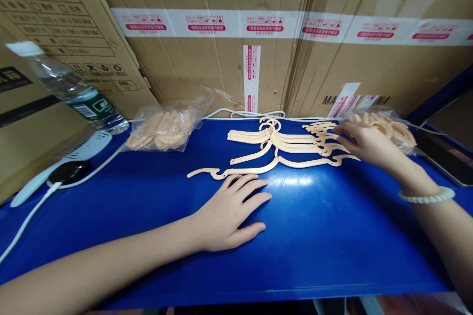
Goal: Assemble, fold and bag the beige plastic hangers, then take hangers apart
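Several beige plastic folding hangers [301,142] lie in a row on the blue table, hooks toward the back. The front hanger [254,171] has end pieces on both its arms. My left hand [231,214] rests palm down on the table just in front of that hanger's left arm, fingers spread, holding nothing. My right hand [364,142] hovers at the right end of the row, beside a small pile of loose curved end pieces [320,127]. Its thumb and forefinger are bent but apart, with nothing visible between them. A pale bead bracelet [426,195] circles my right wrist.
Clear plastic bags of beige parts, one at left [162,127] and one at right [388,125], stand at the back. At left are a water bottle [79,95], a hairbrush [88,146] and a black round device [69,172]. Cardboard boxes [207,68] wall the rear; a phone [445,155] lies right.
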`<state>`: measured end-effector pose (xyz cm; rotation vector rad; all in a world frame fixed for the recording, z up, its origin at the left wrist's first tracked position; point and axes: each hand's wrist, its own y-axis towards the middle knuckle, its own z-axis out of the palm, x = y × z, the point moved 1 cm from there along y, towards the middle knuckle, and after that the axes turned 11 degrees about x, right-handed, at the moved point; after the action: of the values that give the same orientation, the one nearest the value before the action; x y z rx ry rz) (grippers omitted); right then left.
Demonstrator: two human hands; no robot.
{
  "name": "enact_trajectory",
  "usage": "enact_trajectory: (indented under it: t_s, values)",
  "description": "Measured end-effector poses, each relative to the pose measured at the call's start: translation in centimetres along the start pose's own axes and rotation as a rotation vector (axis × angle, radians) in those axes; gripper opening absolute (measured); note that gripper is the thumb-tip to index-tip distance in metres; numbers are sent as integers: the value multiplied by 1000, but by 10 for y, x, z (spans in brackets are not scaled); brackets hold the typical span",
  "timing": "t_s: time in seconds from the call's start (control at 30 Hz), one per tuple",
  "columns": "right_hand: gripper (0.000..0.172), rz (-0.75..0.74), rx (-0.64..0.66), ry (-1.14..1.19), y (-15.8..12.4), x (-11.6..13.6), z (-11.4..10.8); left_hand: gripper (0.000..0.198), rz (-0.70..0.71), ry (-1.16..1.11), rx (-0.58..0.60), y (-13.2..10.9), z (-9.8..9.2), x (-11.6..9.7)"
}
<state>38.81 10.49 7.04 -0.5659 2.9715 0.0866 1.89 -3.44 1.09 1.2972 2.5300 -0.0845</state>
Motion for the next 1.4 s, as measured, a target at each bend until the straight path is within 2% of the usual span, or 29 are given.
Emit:
enact_trajectory:
  t_s: [0.1, 0.23, 0.3, 0.43, 0.5, 0.63, 0.93, 1.07, 1.2, 1.33, 1.4]
  values:
    - [36, -110, -83, -41, 10, -1, 9, 47, 0, -4, -1, 0, -1, -1]
    - [36, -95, -118, -7, 28, 6, 10, 47, 6, -4, -11, 2, -1, -1]
    - [35, -53, -73, -5, 39, 14, 4, 46, 10, -3, -15, 2, -1, -1]
    - [34, 22, 126, -111, 68, 32, -5, 46, 13, 0, -14, 2, -1, -2]
    - [32, 26, 174, -155, 82, 38, -5, 46, 11, 0, -11, 1, -1, -2]
    - [29, 33, 174, -204, 97, 45, 0, 47, 15, -3, -14, 2, -3, -2]
    - [30, -38, 134, -247, 98, 53, 4, 47, 17, -11, -10, 3, -5, -1]
    - [30, -98, 67, -232, 94, 55, 0, 48, 15, -14, -5, 2, -5, -2]
    - [31, -130, -49, -171, 79, 52, -16, 48, 15, -32, -24, 2, -5, -1]
    - [27, -173, -345, 176, 44, 58, -39, 47, 43, -122, -69, 3, -7, -2]
    - [23, -174, -438, 355, 21, 69, -47, 43, 68, -229, -95, 3, -9, -6]
